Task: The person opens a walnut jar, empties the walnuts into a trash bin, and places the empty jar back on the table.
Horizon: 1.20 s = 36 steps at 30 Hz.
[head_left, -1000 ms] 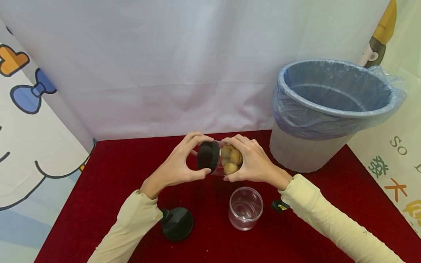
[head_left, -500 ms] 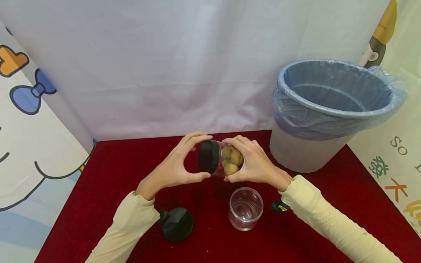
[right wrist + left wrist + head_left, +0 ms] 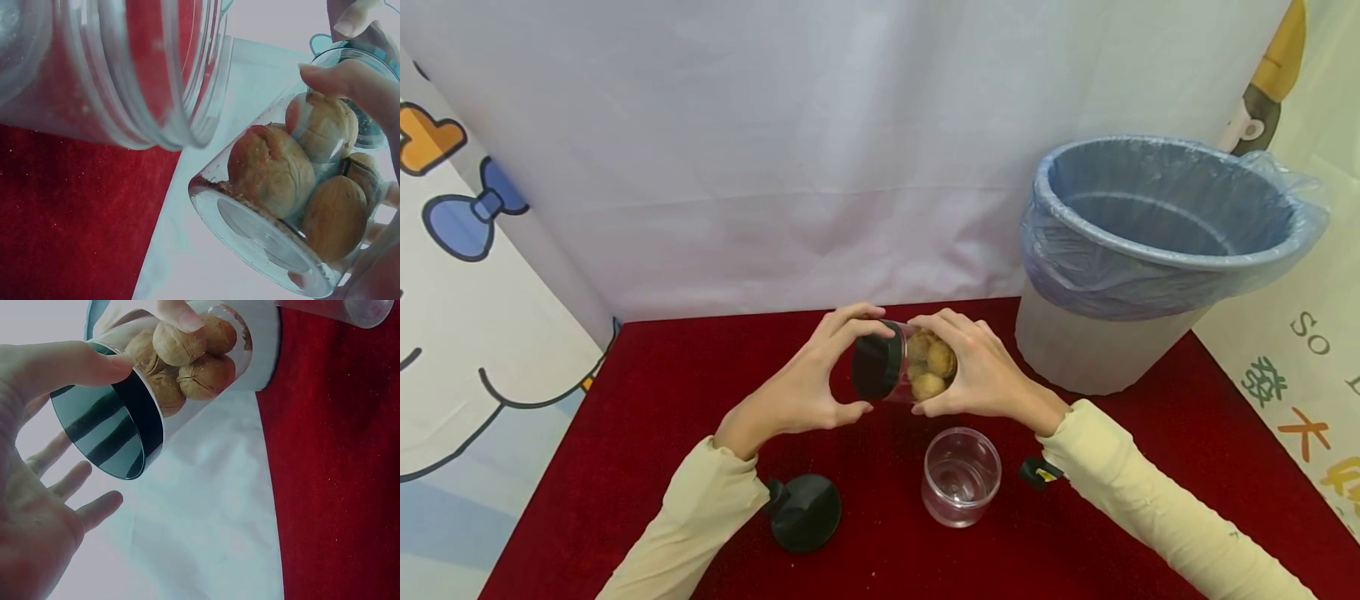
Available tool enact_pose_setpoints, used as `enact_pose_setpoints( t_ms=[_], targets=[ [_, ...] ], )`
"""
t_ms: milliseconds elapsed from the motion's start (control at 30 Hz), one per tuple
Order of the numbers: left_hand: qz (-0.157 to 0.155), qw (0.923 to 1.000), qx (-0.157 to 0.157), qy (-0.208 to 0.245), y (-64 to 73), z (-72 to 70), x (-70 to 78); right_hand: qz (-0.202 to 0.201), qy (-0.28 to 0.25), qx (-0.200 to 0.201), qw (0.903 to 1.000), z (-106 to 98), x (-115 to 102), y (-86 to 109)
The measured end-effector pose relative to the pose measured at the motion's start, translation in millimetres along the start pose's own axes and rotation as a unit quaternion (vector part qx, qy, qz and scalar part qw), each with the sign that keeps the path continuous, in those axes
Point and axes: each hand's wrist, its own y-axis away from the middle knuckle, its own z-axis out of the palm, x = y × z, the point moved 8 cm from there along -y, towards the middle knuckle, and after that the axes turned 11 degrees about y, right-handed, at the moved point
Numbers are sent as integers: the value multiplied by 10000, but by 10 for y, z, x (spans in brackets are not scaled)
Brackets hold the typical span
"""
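Observation:
A clear jar of walnuts with a black lid is held tilted on its side above the red table. My right hand grips the jar's body, thumb on the near side, fingers over the far side. Around the lid is my left hand, its fingers spread. In the left wrist view the left thumb overlaps the lid's side, while the other fingers stand apart from it. Whether the thumb touches, I cannot tell. Several walnuts show through the jar wall in the right wrist view.
An open clear container stands on the red tabletop below the hands. A black funnel-like piece lies near the left sleeve. At the back right stands a bin lined with a blue bag. A white curtain hangs behind.
My left thumb has come away from the near edge of the lid and the left fingers have shifted over it. The right hand and jar have hardly moved.

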Motion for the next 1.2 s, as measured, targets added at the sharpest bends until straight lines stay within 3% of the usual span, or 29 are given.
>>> enact_pose_setpoints(
  t_ms=[500, 800, 1200],
  targets=[
    [37, 9983, 398, 423, 0, -46, -26, 62, -3, 10, 10000, -3, 1, 5],
    [-72, 9975, 639, 308, 24, -87, -56, 78, 37, 43, 10000, -5, -2, 13],
    [26, 9965, 769, 324, 63, -145, -41, 72, 54, 58, 9999, -24, -15, 18]
  ],
)
